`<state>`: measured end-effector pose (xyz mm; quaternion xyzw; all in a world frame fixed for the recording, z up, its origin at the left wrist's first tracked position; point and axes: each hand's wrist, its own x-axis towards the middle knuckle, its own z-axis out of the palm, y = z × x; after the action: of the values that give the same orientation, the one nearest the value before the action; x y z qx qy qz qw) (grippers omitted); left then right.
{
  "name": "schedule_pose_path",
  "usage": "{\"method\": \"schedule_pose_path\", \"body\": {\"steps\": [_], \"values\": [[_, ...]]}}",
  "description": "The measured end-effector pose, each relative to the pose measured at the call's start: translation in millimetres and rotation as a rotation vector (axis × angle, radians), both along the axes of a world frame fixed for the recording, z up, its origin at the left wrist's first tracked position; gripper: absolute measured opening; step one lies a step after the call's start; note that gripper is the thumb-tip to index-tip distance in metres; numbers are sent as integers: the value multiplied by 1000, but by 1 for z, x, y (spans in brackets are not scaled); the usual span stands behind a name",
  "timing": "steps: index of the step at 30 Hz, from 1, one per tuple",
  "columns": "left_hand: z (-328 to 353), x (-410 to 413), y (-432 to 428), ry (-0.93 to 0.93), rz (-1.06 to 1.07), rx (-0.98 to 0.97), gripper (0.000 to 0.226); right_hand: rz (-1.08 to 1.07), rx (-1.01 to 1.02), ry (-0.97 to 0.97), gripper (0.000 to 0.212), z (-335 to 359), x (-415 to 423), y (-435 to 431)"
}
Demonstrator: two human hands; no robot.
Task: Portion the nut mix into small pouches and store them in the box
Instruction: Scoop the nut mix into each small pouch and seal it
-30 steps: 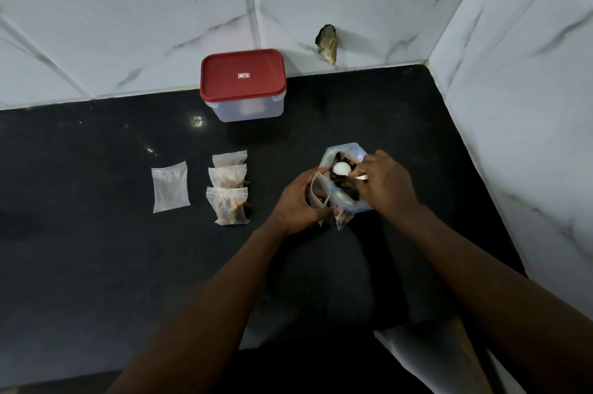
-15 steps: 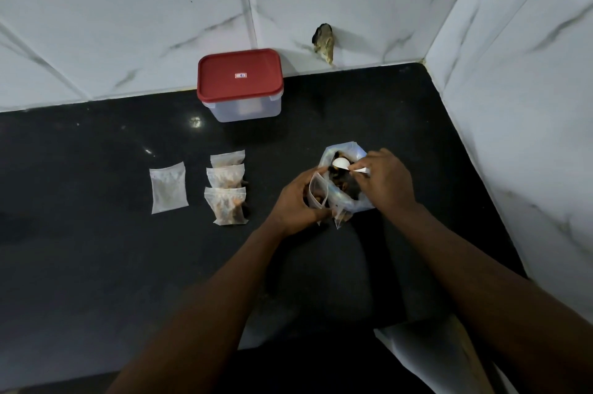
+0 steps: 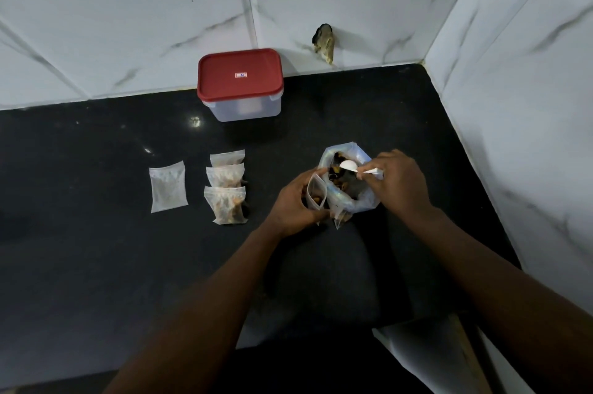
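The nut mix [image 3: 337,174] sits dark and lumpy in the big bag [image 3: 359,201], which stands open-mouthed on the counter [image 3: 96,249] between the two hands. Over the past second very little has changed there: the white spoon [image 3: 348,165] has only nudged a touch to the right at the bag's mouth, and I can see no nuts on its bowl. I read that as still mid-scoop, with this portion not yet finished. The right hand [image 3: 398,185] pinches the spoon's handle between thumb and curled fingers. The small pouch [image 3: 317,193] has stayed put against the bag's left side, held upright and open-mouthed by the left hand [image 3: 293,201], whose fingers wrap round it. A few pale-brown nuts show in its bottom, so I judge it far from full. Further left, three filled pouches [image 3: 226,206] lie in a close, overlapping column, and a flat pouch [image 3: 168,186] that looks empty lies just beyond them. The box [image 3: 247,109] stands near the wall, well apart from the work, with its red lid [image 3: 240,74] on, so storing has not begun.
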<state>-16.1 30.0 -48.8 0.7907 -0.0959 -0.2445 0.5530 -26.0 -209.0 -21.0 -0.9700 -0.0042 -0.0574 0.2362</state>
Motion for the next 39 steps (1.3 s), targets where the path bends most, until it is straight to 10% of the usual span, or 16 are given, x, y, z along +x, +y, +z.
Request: {"method": "schedule_pose_path", "body": {"steps": [39], "values": [[11, 0, 6, 108, -104, 91, 75, -199, 180, 186, 11, 5, -18, 34]]}}
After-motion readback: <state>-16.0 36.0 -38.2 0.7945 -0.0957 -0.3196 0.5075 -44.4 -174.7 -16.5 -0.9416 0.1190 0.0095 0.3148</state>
